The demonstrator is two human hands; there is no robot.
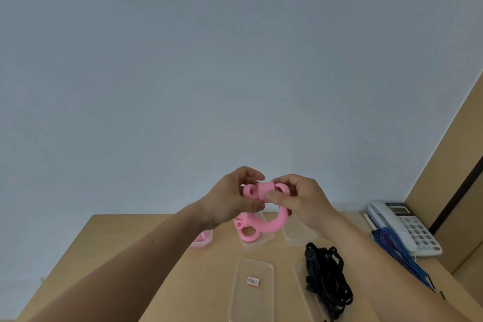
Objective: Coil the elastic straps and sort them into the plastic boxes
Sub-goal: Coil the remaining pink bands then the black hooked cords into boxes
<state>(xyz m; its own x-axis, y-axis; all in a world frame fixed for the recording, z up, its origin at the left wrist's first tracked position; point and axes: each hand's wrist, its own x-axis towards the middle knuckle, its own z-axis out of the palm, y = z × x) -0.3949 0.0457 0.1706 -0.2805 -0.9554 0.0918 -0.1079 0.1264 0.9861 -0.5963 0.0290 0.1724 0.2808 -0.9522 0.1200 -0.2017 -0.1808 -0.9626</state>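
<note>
— How's the light?
— Bright, soft and even. The wall point(235, 60) reads flat blue-grey, greyer toward the top, paler lower down.
— Shadows, glare?
— Only faint shade under the forearms on the table point(109, 256). No glare, just a dull sheen on the clear plastic box point(251, 303).
— Sharpness?
— Soft everywhere. The left hand point(230, 201), right hand point(303, 201) and pink strap point(278, 222) have smeared edges, and the black straps point(326, 277) merge into one dark mass. The wide lens splays the table's sides outward
</note>
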